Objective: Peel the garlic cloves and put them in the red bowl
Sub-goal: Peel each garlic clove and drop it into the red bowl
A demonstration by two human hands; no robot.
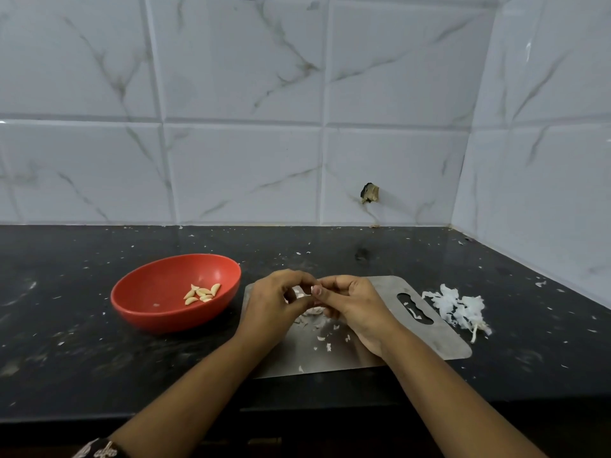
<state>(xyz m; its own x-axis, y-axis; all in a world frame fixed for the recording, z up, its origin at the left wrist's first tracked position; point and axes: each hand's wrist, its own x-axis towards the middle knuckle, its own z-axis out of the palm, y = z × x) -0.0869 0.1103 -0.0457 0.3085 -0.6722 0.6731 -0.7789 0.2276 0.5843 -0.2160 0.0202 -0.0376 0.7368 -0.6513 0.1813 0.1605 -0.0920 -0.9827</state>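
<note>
A red bowl (158, 302) sits on the black counter at the left, with several peeled garlic cloves (202, 293) inside it. My left hand (276, 305) and my right hand (352, 307) meet above a steel cutting board (426, 338), and both pinch a garlic clove (301, 292) between their fingertips. The clove is mostly hidden by my fingers. More unpeeled garlic (314, 311) lies on the board just under my hands, with bits of skin scattered in front of it.
A heap of white garlic skins (458, 307) lies on the counter to the right of the board. A tiled wall rises behind, and another closes the right side. Small skin flakes dot the black counter (66, 325).
</note>
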